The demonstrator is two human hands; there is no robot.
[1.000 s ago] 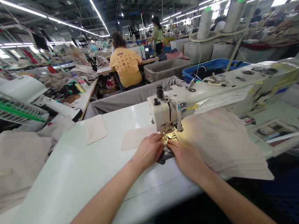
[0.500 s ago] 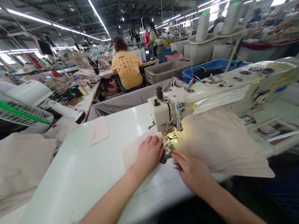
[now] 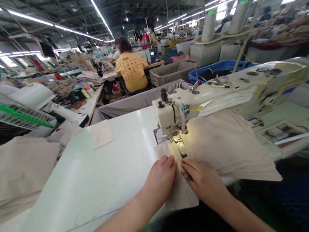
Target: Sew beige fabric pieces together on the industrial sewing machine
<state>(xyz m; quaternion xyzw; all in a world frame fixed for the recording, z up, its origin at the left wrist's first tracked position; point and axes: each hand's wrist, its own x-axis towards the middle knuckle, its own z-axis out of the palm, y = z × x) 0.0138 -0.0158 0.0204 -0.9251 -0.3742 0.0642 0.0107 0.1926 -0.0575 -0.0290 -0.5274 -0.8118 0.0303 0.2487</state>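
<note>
Pale green tabletop (image 3: 95, 180) spreads under our forearms in a long workshop lit by strip lights, with the sewing machine (image 3: 165, 118) standing at its far right side.

Our left hand (image 3: 162, 173) lies just in front of the machine, fingers bent and bunched on the left part of a beige cloth piece (image 3: 182, 197); whether they pinch it or only press it, we cannot tell. Our right hand (image 3: 202, 175) is closed, thumb and forefinger together at the cloth's right edge, the other fingers gripping a small dark tool (image 3: 187, 175), mostly hidden. The cloth piece runs from beside the machine's foot toward us, its near end reaching the tabletop's front edge.

Right of the machine's needle, a stack of beige panels (image 3: 228, 149) crowds our right hand, its corner jutting past the front edge. Left of the machine we have broad bare surface, out to a small cloth square (image 3: 102, 134) by the back edge; farther left sits a heap of beige cloth (image 3: 17, 169). Behind the machine are a grey-lined bin (image 3: 139, 101), a blue basket (image 3: 222, 66) and, beyond the bin, a seated person in a yellow shirt (image 3: 131, 70).
</note>
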